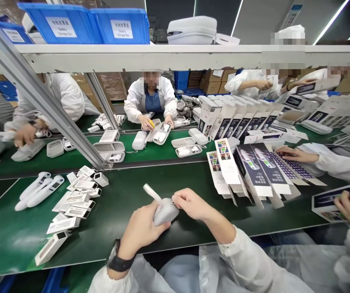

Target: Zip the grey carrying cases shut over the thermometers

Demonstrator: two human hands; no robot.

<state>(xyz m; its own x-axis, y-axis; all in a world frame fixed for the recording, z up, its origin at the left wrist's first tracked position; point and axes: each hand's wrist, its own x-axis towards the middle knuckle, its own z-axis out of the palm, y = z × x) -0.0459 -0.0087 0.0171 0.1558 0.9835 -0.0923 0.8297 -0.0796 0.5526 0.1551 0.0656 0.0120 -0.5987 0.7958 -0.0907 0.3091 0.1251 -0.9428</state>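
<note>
White sleeves (248, 256) nearest; left grip (143, 226) wraps a grey case (165, 212), seemingly steadying it as right grip (191, 203) pinches its far edge.

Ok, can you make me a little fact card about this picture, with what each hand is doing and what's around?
Left hand: holding a grey case
Right hand: fingertips pinched at the case's edge; what they pinch is too small to tell
Left wrist: dark watch
On the green bench, left: white handheld devices, small white boxes
On the bench, right: printed cartons
Across: person in white at an open case
Shelf: blue bins
</note>
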